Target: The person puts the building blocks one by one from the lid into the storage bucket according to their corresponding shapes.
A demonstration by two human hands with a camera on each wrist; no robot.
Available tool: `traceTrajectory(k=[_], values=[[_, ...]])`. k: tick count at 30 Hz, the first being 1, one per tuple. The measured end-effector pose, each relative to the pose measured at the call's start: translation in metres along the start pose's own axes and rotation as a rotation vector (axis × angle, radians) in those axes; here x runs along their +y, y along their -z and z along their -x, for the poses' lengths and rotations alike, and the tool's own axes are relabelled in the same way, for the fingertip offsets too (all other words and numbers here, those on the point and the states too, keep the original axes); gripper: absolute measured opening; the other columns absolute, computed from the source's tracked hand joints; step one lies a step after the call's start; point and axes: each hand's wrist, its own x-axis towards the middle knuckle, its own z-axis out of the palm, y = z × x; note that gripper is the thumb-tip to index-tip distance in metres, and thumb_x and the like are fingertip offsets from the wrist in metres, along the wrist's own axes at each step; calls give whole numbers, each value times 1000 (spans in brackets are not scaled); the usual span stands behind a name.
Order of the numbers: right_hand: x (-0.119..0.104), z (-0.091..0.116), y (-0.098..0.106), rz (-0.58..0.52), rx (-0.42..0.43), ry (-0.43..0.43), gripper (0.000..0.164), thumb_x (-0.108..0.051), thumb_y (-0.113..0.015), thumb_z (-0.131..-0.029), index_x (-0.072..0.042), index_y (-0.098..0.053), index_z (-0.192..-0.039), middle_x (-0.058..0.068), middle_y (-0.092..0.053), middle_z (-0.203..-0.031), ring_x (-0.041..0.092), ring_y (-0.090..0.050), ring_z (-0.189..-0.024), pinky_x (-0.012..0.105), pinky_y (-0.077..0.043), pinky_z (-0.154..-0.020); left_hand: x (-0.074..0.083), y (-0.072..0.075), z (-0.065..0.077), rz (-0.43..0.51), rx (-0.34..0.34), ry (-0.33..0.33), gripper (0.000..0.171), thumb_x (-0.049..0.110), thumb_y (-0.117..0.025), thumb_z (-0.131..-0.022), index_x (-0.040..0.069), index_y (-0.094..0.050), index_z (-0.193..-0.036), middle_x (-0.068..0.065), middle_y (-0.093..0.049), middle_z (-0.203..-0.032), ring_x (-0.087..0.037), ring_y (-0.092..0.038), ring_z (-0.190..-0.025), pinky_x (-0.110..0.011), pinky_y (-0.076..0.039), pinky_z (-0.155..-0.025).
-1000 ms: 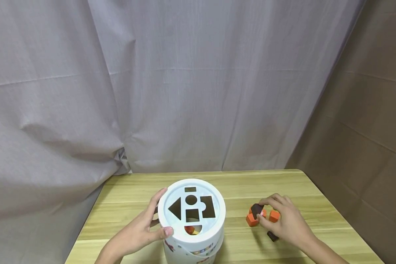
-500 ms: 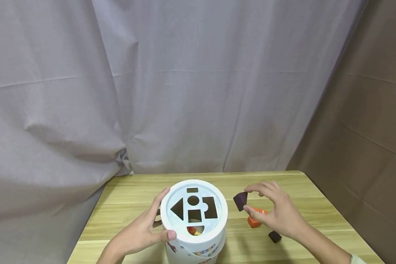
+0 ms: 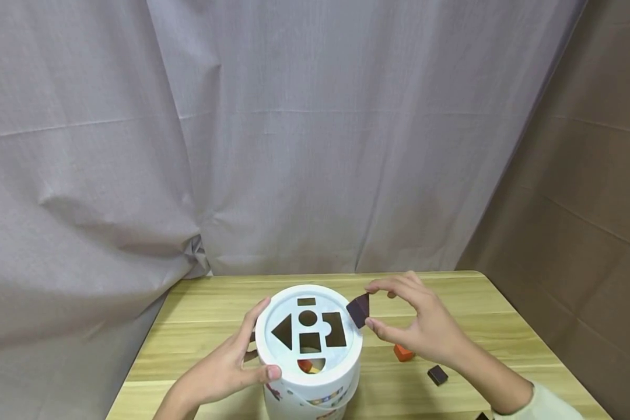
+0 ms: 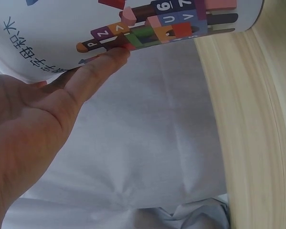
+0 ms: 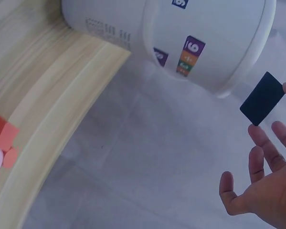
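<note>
Left hand [image 3: 226, 367]: spread wide, fingers along the side of the white bucket [image 3: 289, 399], upright on the wooden table [image 3: 199, 309]. Lid [image 3: 287, 308]: shaped cut-outs; coloured pieces [image 3: 305, 366] visible through the lowest. Dark block [image 3: 359, 310]: tilted, raised just beside the lid's right edge, narrowly pinched by thumb and fingertip of right hand [image 3: 422, 324]. Further right, on table: orange block [image 3: 403, 353], then black block [image 3: 438, 375]

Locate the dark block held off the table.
In the head view, the dark block is pinched in the right grip, by the right edge of the white lid.
</note>
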Motion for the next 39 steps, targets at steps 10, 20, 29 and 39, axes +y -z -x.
traceTrajectory(k=[10, 20, 29, 39], values=[[-17, -11, -17, -65, -40, 32, 66, -30, -90, -77, -35, -59, -135, -17, -69, -119, 5, -51, -102, 27, -46, -87, 0, -2, 0, 6, -14, -15, 112, 28, -82, -87, 38, 1, -162, 0, -24, -166, -25, -48, -140, -35, -52, -108], [-36, -31, -37, -125, -105, 124, 61, -38, -88, -79, -30, -60, -133, -13, -71, -116, 13, -54, -99, 28, -48, -88, 3, -1, 0, 23, -24, 11, 110, 27, -80, -89, 40, 2, -162, 2, -21, -167, -26, -46, -141, -33, -51, -108], [-48, -44, -55, -142, -167, 172, 61, -39, -87, -80, -26, -58, -131, -12, -71, -116, 11, -52, -101, 34, -51, -87, 4, -2, -1, 29, -30, 39, 109, 26, -79, -90, 42, 3, -161, 5, -20, -167, -23, -45, -142, -30, -50, -106], [-51, -44, -67, -115, -225, 104, 61, -45, -87, -79, -32, -57, -130, -20, -69, -117, 11, -53, -102, 37, -37, -92, 4, -7, -2, 54, -43, 52, 108, 27, -77, -92, 44, 4, -161, 6, -18, -167, -25, -41, -145, -34, -49, -107]])
